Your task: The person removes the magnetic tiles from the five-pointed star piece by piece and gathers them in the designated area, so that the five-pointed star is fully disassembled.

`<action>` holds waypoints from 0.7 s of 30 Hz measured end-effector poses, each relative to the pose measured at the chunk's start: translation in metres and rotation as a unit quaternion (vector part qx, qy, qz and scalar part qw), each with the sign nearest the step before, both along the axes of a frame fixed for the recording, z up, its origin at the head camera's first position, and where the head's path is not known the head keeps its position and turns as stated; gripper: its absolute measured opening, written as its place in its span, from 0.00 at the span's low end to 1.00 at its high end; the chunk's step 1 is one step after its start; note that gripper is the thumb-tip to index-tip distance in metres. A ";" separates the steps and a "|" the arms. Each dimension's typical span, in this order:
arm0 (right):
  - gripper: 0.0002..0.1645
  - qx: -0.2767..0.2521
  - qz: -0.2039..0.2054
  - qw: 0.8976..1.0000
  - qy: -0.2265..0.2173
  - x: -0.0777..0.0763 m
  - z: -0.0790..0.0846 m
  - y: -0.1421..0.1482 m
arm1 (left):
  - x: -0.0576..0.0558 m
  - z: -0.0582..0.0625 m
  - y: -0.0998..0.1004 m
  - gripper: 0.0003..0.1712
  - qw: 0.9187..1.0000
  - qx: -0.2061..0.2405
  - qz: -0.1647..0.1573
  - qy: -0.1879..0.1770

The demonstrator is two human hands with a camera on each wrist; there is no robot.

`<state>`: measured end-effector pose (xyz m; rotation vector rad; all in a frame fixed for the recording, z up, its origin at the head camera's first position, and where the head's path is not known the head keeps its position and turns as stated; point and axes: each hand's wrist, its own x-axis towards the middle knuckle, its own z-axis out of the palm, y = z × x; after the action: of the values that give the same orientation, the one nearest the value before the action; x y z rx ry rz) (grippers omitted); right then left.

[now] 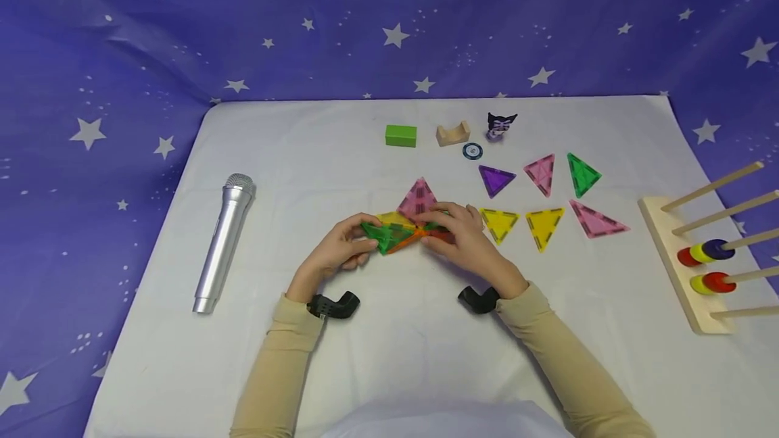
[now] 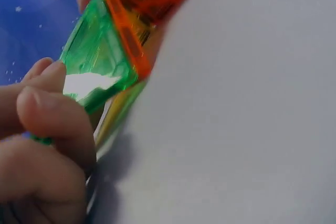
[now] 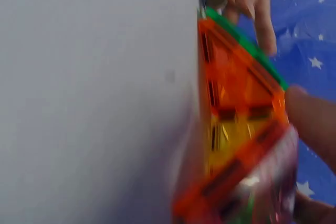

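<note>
Joined translucent magnetic tiles lie on the table in front of the person, raised in the middle. My left hand (image 1: pixel 341 245) pinches a green triangular magnetic tile (image 2: pixel 97 61) at the left end, between thumb and fingers. Against its edge stands an orange tile (image 3: pixel 231 72), with a yellow tile (image 1: pixel 388 217) behind. On the far side a pink triangular tile (image 1: pixel 418 196) points away. My right hand (image 1: pixel 468 238) holds the right end of these tiles, fingers on top and thumb at the near side, covering part of the green and orange pieces there.
Loose triangular tiles lie to the right, among them a purple one (image 1: pixel 496 180) and a yellow one (image 1: pixel 544 225). Behind stand a green block (image 1: pixel 401 136), a wooden cradle (image 1: pixel 453 134) and a small figurine (image 1: pixel 499 126). A silver microphone (image 1: pixel 224 242) lies left; a peg rack (image 1: pixel 669 262) stands right.
</note>
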<state>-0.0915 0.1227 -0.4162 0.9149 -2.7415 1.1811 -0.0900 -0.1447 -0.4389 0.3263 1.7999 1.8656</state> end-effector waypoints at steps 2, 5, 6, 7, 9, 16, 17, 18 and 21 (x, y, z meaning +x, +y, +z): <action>0.19 0.004 -0.014 1.000 0.004 0.000 -0.002 -0.007 | 0.001 -0.001 0.003 0.18 1.000 -0.005 0.008 0.008; 0.16 0.002 -0.037 0.999 0.003 0.000 -0.004 -0.012 | 0.001 -0.001 0.006 0.18 1.000 -0.013 0.016 0.023; 0.15 0.000 -0.043 0.999 0.004 0.000 -0.004 -0.014 | 0.001 -0.001 0.006 0.17 0.999 -0.014 0.018 0.027; 0.15 -0.002 -0.048 0.999 0.006 0.001 -0.005 -0.014 | 0.001 -0.002 0.007 0.17 0.999 -0.014 0.018 0.030; 0.14 -0.006 -0.053 0.999 0.010 0.001 -0.006 -0.016 | 0.001 -0.003 0.008 0.16 0.999 -0.015 0.020 0.037; 0.14 -0.034 -0.049 0.998 0.004 0.002 -0.010 -0.018 | -0.001 -0.005 0.007 0.13 0.999 -0.007 0.018 0.034; 0.14 -0.042 -0.046 0.998 -0.002 0.002 -0.010 -0.018 | -0.002 -0.004 0.007 0.13 0.999 -0.007 0.018 0.033; 0.14 -0.050 -0.043 0.998 -0.008 0.002 -0.011 -0.018 | -0.002 -0.004 0.007 0.13 0.999 -0.006 0.017 0.033; 0.13 -0.067 -0.036 0.997 -0.021 0.002 -0.013 -0.018 | -0.002 -0.004 0.006 0.13 0.999 -0.007 0.014 0.035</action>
<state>-0.0893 0.1048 -0.4294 0.7793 -2.6623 1.3663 -0.0921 -0.1385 -0.4426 0.3683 1.8720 1.8823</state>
